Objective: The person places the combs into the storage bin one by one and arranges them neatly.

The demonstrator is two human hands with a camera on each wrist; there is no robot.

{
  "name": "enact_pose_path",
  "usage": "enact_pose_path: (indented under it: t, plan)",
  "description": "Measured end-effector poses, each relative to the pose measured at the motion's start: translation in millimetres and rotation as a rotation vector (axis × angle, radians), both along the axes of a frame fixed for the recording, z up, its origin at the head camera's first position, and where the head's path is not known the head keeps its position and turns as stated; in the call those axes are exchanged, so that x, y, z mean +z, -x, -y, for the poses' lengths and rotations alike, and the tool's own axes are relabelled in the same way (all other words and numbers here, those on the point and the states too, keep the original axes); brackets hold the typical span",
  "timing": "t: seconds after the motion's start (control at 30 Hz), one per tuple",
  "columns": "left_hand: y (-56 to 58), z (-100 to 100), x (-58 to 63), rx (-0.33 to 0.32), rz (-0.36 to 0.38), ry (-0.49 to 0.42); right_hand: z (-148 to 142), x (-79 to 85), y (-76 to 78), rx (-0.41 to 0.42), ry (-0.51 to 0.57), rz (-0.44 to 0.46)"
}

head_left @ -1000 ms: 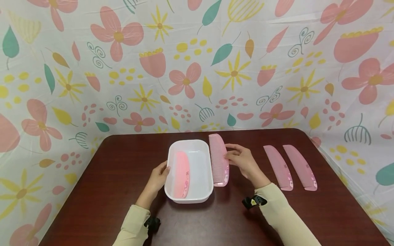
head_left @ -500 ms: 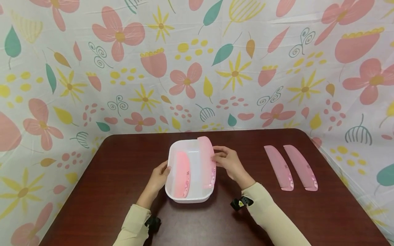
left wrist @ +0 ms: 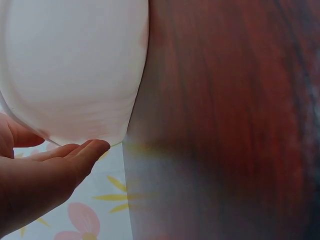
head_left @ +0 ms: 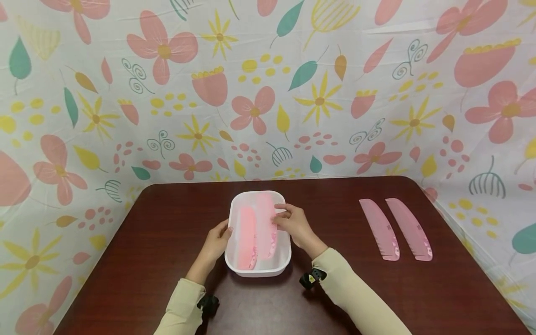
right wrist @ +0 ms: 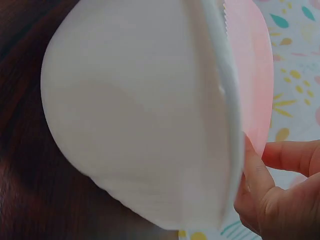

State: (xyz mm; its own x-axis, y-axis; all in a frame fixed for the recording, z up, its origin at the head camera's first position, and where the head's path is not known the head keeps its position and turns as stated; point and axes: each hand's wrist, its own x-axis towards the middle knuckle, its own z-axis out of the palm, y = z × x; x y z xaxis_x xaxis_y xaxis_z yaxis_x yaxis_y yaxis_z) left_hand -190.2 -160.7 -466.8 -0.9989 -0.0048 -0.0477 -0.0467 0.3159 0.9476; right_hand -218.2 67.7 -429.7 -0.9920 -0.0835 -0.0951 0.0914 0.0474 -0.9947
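My right hand (head_left: 295,224) pinches a pink comb (head_left: 265,228) by its curved back, over the right half of a white plastic tub (head_left: 259,273). In the right wrist view the comb (right wrist: 255,75) rises past the tub's rim, with thumb and fingers (right wrist: 287,155) on it. Another pink comb (head_left: 248,237) lies inside the tub on the left, teeth toward the left. My left hand (head_left: 217,239) grips the tub's left rim, thumb on top. The left wrist view shows its fingers (left wrist: 92,150) bent around the tub's wall (left wrist: 75,75).
Two more pink combs, a nearer one (head_left: 380,229) and an outer one (head_left: 409,229), lie side by side on the dark wooden table (head_left: 167,260) at the right. A floral cloth (head_left: 268,93) hangs behind the table.
My right hand has carried its comb leftward, from beside the tub's right rim to over the tub's inside. The left hand and the tub have stayed in place.
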Motion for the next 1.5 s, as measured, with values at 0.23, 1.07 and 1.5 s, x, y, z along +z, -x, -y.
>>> enact_pose_path:
  t: [0.23,1.07,1.5]
  plan:
    - [-0.3,-0.3,-0.6,0.003,-0.002,0.009,15.6,-2.6,3.5,-0.004,-0.019,0.006]
    - [1.9,0.7,-2.4,-0.001,-0.011,0.005,42.6,-26.2,7.6,-0.007,-0.302,-0.043]
    - [2.9,1.4,-3.7,-0.007,0.001,-0.007,46.1,-31.2,7.8,0.019,-0.435,-0.080]
